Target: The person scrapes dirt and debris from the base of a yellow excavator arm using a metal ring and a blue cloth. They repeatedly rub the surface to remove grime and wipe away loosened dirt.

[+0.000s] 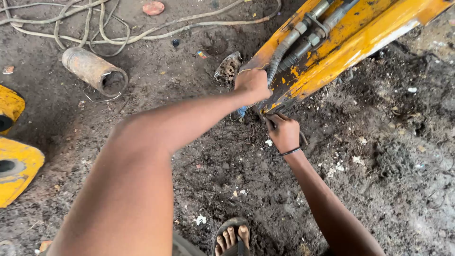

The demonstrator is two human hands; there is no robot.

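A yellow steel machine arm slants down from the top right to the dirt floor, with grey hydraulic hoses running along it. My left hand is closed over the arm's lower end, right beside a hose. Just below, my right hand, with a black band on its wrist, is closed around a thin dark tool held against the underside of the arm's tip. What the tool's tip touches is hidden by my fingers.
Oily black dirt covers the floor. A rusty metal cylinder lies at the upper left under loose cables. Yellow machine parts sit at the left edge. A rusty part lies by the arm's tip. My sandalled foot is at the bottom.
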